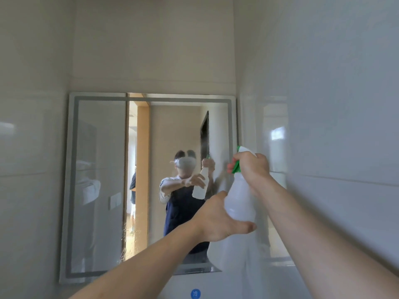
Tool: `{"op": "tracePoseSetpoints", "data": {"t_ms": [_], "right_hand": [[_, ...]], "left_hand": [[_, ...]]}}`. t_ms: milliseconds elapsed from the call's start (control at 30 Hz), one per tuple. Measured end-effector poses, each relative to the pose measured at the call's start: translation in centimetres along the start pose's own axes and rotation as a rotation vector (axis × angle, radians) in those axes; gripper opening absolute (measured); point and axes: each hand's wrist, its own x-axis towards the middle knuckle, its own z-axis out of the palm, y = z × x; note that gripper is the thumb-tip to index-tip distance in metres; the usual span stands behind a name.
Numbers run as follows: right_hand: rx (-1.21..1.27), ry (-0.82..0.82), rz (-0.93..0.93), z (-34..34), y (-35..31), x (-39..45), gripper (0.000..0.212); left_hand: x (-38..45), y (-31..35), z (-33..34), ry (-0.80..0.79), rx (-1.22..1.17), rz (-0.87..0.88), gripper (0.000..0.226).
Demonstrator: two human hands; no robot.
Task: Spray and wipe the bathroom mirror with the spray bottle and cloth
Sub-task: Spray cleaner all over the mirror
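A rectangular bathroom mirror (103,169) with a frosted border hangs on the wall ahead. A white spray bottle (240,197) with a green trigger head is held up in front of the mirror's right side, nozzle toward the glass. My right hand (251,167) grips its neck with fingers on the trigger. My left hand (218,221) cups the bottle's base from below. Spray droplets speckle the glass low in the middle and high on the right. No cloth is in view.
Glossy white tiled walls (334,126) close in on both sides. A white appliance with a round blue sticker (195,293) sits below the mirror. The mirror reflects me, a doorway and another person standing behind.
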Motion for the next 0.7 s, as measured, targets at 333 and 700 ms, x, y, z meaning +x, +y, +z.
{"op": "tracePoseSetpoints", "data": {"t_ms": [333, 700], "right_hand": [[-0.081, 0.059, -0.020, 0.3, -1.9, 1.7, 0.012], [-0.064, -0.016, -0.070, 1.2, -2.8, 2.3, 0.031]], "left_hand": [[1.4, 1.3, -1.4, -0.016, -0.098, 0.002, 0.066], [1.4, 3.3, -3.2, -0.061, -0.092, 0.016, 0.040]]}}
